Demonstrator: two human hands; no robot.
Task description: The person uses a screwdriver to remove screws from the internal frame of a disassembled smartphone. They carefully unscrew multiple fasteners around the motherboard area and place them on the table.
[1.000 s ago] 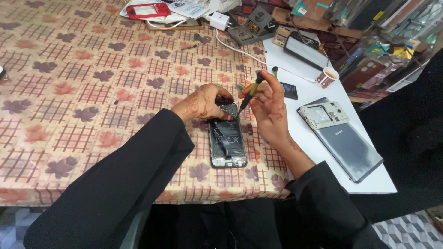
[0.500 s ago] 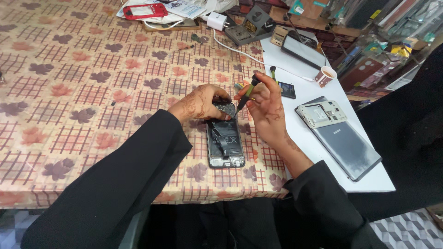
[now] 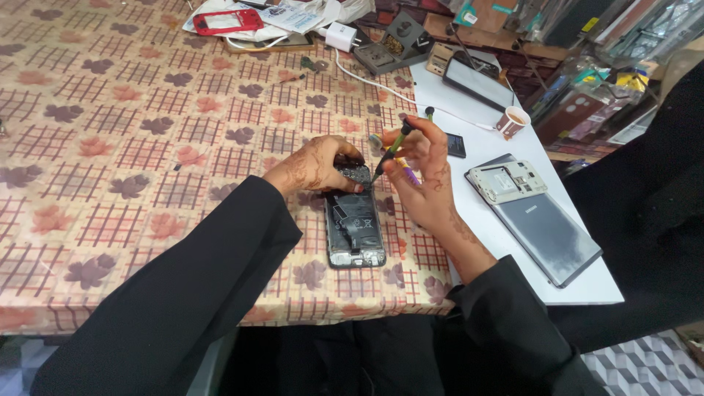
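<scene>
In the middle of the frame, the left hand (image 3: 317, 165) holds the open phone (image 3: 355, 224). The right hand (image 3: 422, 172) grips a screwdriver (image 3: 390, 150). The back is off; the inside work isn't finished.

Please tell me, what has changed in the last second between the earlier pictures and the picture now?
Almost nothing. The right hand still holds the screwdriver with its tip at the top of the opened phone, and the left hand still steadies that end. The small apparent shift seems to come from the head camera. The grey tablet has not moved.
</scene>
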